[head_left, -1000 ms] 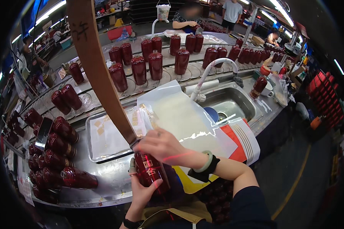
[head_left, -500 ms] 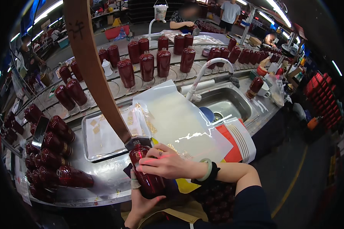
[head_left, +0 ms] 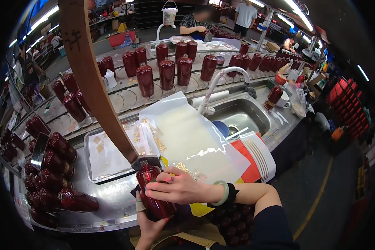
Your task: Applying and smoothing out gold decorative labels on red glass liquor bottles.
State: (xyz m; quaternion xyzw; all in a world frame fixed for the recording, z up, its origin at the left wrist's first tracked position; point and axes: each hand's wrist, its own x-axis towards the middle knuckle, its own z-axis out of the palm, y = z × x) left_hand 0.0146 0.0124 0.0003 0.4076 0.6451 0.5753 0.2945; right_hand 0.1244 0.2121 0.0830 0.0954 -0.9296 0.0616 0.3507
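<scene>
A dark red glossy bottle (head_left: 157,207) leans in front of me, its neck against a dark metal block (head_left: 146,161) at the foot of a wooden post (head_left: 100,89). My left hand (head_left: 151,227) grips the bottle low down, with a pale cover on one finger. The fingers of my right hand (head_left: 175,188) are bent and drawn together against the bottle's face; anything between the fingertips is hidden. Red light lines fall across the bottle and that hand. Beside them, gold decals (head_left: 183,168) lie on a translucent sheet (head_left: 196,137).
Left of the post, a metal tray (head_left: 90,166) holds white paper with gold pieces. Several red bottles (head_left: 77,201) lie at the left, near a phone (head_left: 39,151). Beyond runs a conveyor (head_left: 127,98) with standing bottles. A sink (head_left: 260,109) and faucet (head_left: 214,89) are at the right.
The counter, tray and sink sit slightly farther left in view. The conveyor bottles have moved right against the counter. Both hands stay on the bottle, the right fingers slightly lower along it.
</scene>
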